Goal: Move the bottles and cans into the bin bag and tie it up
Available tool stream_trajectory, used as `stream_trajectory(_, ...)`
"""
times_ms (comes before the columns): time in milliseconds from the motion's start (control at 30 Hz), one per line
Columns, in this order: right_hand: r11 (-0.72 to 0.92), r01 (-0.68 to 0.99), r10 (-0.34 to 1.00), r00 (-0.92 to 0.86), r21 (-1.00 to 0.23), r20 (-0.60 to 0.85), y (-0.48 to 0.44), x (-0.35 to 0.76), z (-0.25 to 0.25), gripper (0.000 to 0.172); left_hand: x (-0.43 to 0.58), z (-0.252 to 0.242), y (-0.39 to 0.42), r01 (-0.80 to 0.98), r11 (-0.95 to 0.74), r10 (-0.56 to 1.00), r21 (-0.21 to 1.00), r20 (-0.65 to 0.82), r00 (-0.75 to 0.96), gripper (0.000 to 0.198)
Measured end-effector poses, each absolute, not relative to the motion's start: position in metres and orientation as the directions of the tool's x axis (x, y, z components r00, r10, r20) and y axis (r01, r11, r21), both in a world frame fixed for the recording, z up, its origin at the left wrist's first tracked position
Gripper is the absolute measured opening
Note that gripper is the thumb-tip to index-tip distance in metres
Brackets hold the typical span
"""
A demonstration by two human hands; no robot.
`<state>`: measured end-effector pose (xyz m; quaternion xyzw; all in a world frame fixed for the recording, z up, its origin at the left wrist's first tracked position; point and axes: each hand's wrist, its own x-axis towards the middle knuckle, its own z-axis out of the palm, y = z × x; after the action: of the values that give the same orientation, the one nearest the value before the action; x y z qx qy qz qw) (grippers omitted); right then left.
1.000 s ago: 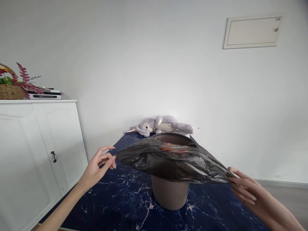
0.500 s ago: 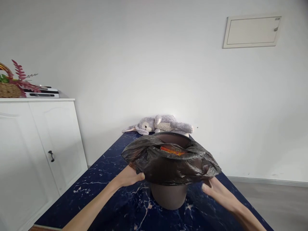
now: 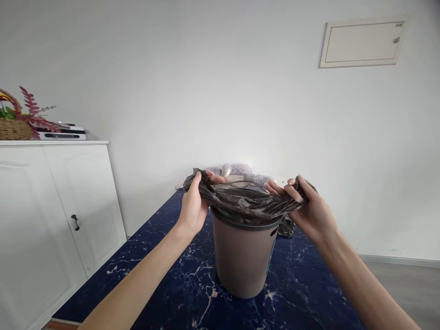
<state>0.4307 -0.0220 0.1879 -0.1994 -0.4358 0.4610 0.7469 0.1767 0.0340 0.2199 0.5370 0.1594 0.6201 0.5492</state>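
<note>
A grey-brown bin [image 3: 242, 256] with a dark rim stands upright on the blue marbled table [image 3: 182, 284]. Thin black plastic, a bag [image 3: 247, 201], is gathered above the bin's mouth and hides what is inside. My left hand [image 3: 195, 199] pinches the bag's left side between thumb and fingers, just above the rim. On the right, my right hand [image 3: 305, 204] grips the other side of the bag, some fingers stretched inward over it. More black plastic hangs behind the bin at its right.
A grey plush toy [image 3: 240, 172] lies at the table's far end against the wall, partly hidden by the hands and bag. At left stands a white cabinet [image 3: 82, 192] with a wicker basket [image 3: 15, 129] and red leaves on top. A wall panel [image 3: 362, 43] is at upper right.
Both hands have risen and taken the bag's edge up with them. The front of the bag no longer hangs over the bin, whose front wall shows, and the orange item inside is now hidden.
</note>
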Motion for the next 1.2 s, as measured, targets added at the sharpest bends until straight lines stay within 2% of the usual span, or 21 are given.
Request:
stream_trajectory(67, 0.483, -0.547, 0.865, 0.178, -0.684, 0.469, -0.019, 0.431, 0.196, 0.038, 0.178, 0.23, 0.033, -0.573, -0.311, 0.85, 0.758, 0.492, 0.19, 0.033)
stream_trajectory(167, 0.469, -0.516, 0.874, 0.155, -0.716, 0.461, -0.018, 0.432, 0.206, 0.046, 0.177, 0.239, 0.029, -0.554, -0.341, 0.834, 0.759, 0.517, 0.195, 0.042)
stream_trajectory(233, 0.476, -0.461, 0.871, 0.126, -0.749, 0.475, -0.02, 0.43, 0.213, 0.052, 0.176, 0.241, 0.024, -0.454, -0.418, 0.803, 0.787, 0.554, 0.221, 0.046)
stream_trajectory(300, 0.476, -0.381, 0.868, 0.055, -0.793, 0.494, -0.021, 0.423, 0.222, 0.056, 0.178, 0.242, 0.018, -0.282, -0.528, 0.753, 0.801, 0.595, 0.279, 0.049)
stream_trajectory(367, 0.483, -0.238, 0.863, -0.035, -0.843, 0.505, -0.022, 0.412, 0.231, 0.058, 0.181, 0.244, 0.012, -0.12, -0.638, 0.694, 0.76, 0.636, 0.336, 0.046)
stream_trajectory(433, 0.515, 0.014, 0.855, -0.086, -0.857, 0.512, -0.023, 0.401, 0.239, 0.057, 0.187, 0.249, 0.009, -0.027, -0.721, 0.644, 0.692, 0.684, 0.343, 0.031)
stream_trajectory(467, 0.531, 0.163, 0.848, -0.094, -0.832, 0.522, -0.023, 0.395, 0.242, 0.054, 0.191, 0.252, 0.008, 0.005, -0.749, 0.623, 0.663, 0.702, 0.346, 0.025)
stream_trajectory(533, 0.552, 0.408, 0.823, -0.123, -0.727, 0.555, -0.022, 0.386, 0.246, 0.041, 0.197, 0.258, 0.01, 0.061, -0.787, 0.584, 0.615, 0.709, 0.395, 0.028)
stream_trajectory(600, 0.59, 0.509, 0.784, -0.174, -0.627, 0.596, -0.022, 0.379, 0.247, 0.021, 0.203, 0.262, 0.013, 0.083, -0.808, 0.548, 0.584, 0.691, 0.472, 0.029)
stream_trajectory(667, 0.615, 0.523, 0.765, -0.214, -0.59, 0.608, -0.023, 0.376, 0.247, 0.009, 0.206, 0.262, 0.017, 0.073, -0.814, 0.532, 0.576, 0.689, 0.491, 0.024)
stream_trajectory(833, 0.536, 0.532, 0.836, -0.225, -0.656, 0.501, -0.028, 0.379, 0.244, 0.039, 0.204, 0.249, 0.025, -0.003, -0.786, 0.561, 0.618, 0.715, 0.417, 0.024)
stream_trajectory(933, 0.524, 0.512, 0.842, -0.188, -0.681, 0.506, -0.029, 0.381, 0.243, 0.044, 0.204, 0.243, 0.03, 0.027, -0.783, 0.567, 0.622, 0.695, 0.442, 0.03)
stream_trajectory(1100, 0.515, 0.411, 0.853, -0.158, -0.752, 0.498, -0.031, 0.379, 0.24, 0.076, 0.208, 0.241, 0.034, 0.0, -0.722, 0.603, 0.692, 0.629, 0.491, 0.031)
stream_trajectory(1200, 0.504, 0.353, 0.864, -0.216, -0.788, 0.455, -0.032, 0.38, 0.239, 0.076, 0.211, 0.241, 0.031, -0.114, -0.676, 0.595, 0.728, 0.63, 0.499, 0.03)
